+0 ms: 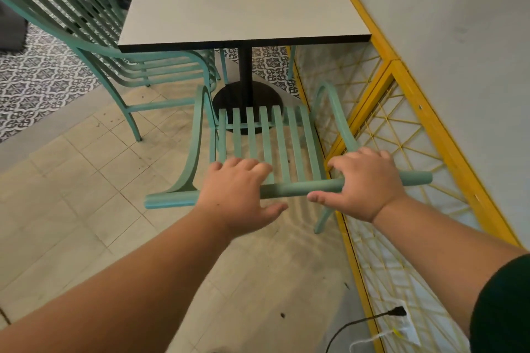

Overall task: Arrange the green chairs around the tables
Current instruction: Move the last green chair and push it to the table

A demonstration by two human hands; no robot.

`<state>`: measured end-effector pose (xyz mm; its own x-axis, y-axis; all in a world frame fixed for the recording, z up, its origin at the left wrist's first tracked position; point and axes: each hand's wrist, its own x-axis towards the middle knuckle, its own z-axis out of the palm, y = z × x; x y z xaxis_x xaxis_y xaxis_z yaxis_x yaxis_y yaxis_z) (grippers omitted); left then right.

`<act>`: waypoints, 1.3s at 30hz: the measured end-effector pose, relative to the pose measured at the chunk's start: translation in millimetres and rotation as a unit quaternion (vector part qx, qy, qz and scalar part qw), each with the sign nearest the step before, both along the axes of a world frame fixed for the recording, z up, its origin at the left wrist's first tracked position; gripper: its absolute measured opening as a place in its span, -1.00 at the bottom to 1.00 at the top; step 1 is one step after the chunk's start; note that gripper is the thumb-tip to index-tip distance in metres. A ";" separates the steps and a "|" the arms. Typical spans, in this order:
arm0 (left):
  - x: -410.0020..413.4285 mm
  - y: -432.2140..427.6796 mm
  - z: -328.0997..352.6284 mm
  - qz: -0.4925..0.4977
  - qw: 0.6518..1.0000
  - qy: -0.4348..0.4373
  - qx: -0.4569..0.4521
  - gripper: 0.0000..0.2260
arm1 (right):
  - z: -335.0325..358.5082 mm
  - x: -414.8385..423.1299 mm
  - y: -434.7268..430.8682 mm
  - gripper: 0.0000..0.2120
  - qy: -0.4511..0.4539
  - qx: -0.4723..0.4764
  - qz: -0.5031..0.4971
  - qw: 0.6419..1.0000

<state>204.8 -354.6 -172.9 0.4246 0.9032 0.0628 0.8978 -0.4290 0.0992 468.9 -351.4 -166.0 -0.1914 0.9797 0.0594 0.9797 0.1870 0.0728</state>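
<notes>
A green slatted chair (269,137) stands in front of me, facing the near end of a white table (229,8) with a black edge. Its seat reaches toward the black pedestal base (246,97). My left hand (238,195) and my right hand (364,180) both rest on the chair's top back rail (298,188), fingers curled over it and thumbs below. A second green chair (86,26) is tucked at the table's left side.
A yellow-framed lattice partition (401,129) and a pale wall run along the right, close to the chair's right arm. A black cable and plug (395,312) lie on the floor at the lower right. Patterned tiles (43,74) lie to the left, beige tiles underfoot.
</notes>
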 end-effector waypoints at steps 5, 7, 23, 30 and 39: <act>35.8 1.7 -9.1 0.034 0.996 0.040 -0.066 -0.58 | -6.8 2.1 0.6 0.03 0.008 -0.070 -0.003 0.998; 41.5 12.0 -11.2 0.049 0.991 0.053 -0.116 -0.58 | -8.3 0.9 4.0 -0.02 0.002 -0.087 -0.008 0.996; 10.3 50.0 -8.8 0.029 0.988 0.081 -0.131 -0.27 | -2.5 4.2 35.5 0.00 -0.007 -0.110 -0.004 0.994; 12.5 82.2 -13.8 0.026 0.993 0.067 -0.093 -0.22 | -7.5 7.6 68.0 -0.02 -0.009 -0.078 -0.006 0.997; 11.5 127.8 -13.1 0.024 0.993 0.077 -0.083 -0.23 | -7.2 6.7 111.7 -0.01 -0.016 -0.062 0.001 0.998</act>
<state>216.2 -226.8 -185.9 0.3735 0.9152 -0.1514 0.9270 -0.3741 0.0256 475.6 -239.7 -173.2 -0.1932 0.9788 -0.0675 0.9768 0.1984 0.0806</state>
